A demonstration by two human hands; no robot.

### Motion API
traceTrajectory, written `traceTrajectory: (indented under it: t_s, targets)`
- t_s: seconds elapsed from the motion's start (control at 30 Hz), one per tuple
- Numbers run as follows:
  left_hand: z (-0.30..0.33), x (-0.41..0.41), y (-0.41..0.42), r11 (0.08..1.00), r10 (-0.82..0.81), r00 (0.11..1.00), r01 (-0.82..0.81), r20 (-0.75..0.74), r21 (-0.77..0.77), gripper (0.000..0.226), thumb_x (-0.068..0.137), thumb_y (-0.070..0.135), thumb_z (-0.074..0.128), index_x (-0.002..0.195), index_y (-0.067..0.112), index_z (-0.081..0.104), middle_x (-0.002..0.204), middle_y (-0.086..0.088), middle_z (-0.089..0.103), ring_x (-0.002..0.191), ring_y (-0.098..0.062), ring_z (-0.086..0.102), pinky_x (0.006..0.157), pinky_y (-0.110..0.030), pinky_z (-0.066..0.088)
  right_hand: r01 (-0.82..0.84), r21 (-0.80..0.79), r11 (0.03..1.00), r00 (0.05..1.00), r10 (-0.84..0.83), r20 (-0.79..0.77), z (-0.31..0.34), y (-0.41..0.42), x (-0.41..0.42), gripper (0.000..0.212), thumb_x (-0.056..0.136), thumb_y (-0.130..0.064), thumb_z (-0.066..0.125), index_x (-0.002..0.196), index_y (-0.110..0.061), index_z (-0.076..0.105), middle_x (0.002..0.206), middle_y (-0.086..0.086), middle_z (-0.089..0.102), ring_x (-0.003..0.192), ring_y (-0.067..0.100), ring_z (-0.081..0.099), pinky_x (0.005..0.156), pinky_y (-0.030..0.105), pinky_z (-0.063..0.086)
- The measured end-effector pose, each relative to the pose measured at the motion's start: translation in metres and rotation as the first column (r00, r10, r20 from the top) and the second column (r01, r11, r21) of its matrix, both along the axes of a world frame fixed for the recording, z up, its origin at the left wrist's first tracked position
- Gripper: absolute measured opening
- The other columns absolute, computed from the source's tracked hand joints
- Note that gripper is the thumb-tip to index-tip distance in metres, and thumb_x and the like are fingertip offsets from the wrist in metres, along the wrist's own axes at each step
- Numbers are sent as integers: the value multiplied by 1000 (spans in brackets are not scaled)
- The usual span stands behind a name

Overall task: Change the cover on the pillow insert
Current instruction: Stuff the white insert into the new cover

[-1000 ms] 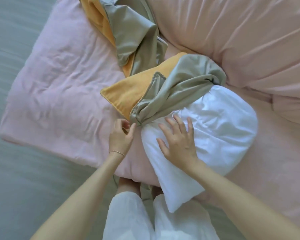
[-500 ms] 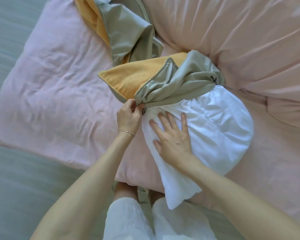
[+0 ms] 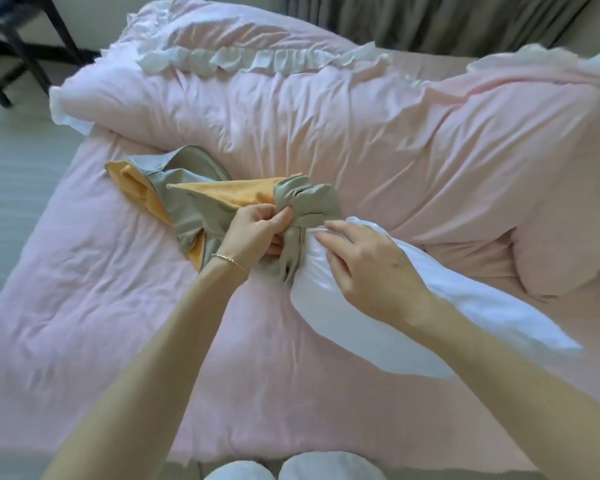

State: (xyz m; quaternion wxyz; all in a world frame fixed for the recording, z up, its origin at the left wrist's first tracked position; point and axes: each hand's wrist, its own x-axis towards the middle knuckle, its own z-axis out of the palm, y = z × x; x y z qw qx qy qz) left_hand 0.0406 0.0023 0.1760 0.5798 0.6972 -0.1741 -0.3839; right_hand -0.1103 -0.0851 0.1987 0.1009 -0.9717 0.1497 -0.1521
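Frame centre: bunched cover (image 3: 302,202) gripped by curled left hand (image 3: 257,230); insert (image 3: 430,306) pressed by right hand (image 3: 368,268), fingers straight.

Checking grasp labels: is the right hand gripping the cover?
No. The right hand rests with fingers spread on the white insert; the left hand grips the cover.

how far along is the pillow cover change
Done: most of the white insert lies bare. In hand: the left hand grips the bunched cover at the insert's end while the right hand rests on the insert. Left: the last stretch. Which way the cover is going, I cannot tell.
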Motion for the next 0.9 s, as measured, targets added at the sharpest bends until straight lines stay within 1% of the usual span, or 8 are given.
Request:
traceTrajectory:
  t_s: [0.07,0.2,0.33,0.43,0.57,0.7,0.8,0.9]
  targets:
    - [-1,14,4,996,41,999,-40,-12,76,27,92,18,55,67,10,52,57,-2,49,45,-9,48,44,-18,43,-38,-85,996,999,40,23,-1,6,-2,35,86,-24,39,102,-10,67,111,9,65,99,30,62,88,43,48]
    - [-25,38,20,951,129,981,-164,145,262,34,88,24,60,60,11,47,55,-4,41,47,-15,38,49,-25,35,-194,-223,955,975,161,-156,-38,28,0,45,84,-35,43,117,-13,62,124,9,59,114,29,57,93,50,44]
    - [-36,42,22,921,213,934,-291,288,261,25,71,39,70,68,17,57,66,2,58,67,-18,56,69,-31,47,-216,-274,937,960,152,-235,-64,27,19,52,72,-25,67,123,-14,60,128,9,58,115,31,57,86,51,48]
    - [-34,22,18,890,282,808,-421,517,173,17,78,22,68,81,15,53,85,-5,60,80,-19,57,76,-27,44,-129,-250,959,962,60,-268,-70,7,30,66,59,-12,79,122,-13,60,127,9,59,112,31,58,82,47,50]
    - [-39,-17,8,958,192,796,-278,574,65,5,85,8,61,86,4,65,76,-2,64,71,-17,59,66,-12,41,-28,-246,969,979,-23,-200,-72,-18,24,62,61,-2,68,122,-10,60,127,10,59,111,31,59,80,47,50]
    - [-53,-17,-16,973,120,740,-220,662,70,17,85,0,57,97,1,69,93,-12,70,85,-25,64,77,-11,38,25,-195,980,985,-58,-165,-74,-34,12,49,85,-28,36,124,-10,59,130,8,56,113,28,58,79,42,51]
    - [-55,-14,-39,964,130,736,-249,665,87,15,84,2,59,95,2,69,93,-12,70,86,-24,64,76,-8,34,19,-177,984,980,-53,-192,-76,-39,4,57,85,-45,34,123,-10,59,131,8,56,115,28,56,81,41,49]
    - [-54,-13,-61,957,89,730,-252,678,146,15,83,9,61,95,3,69,96,-12,67,90,-25,62,77,-14,34,0,-156,988,980,-30,-195,-78,-50,-2,53,83,-39,37,119,-9,61,128,10,57,115,30,56,79,42,51]
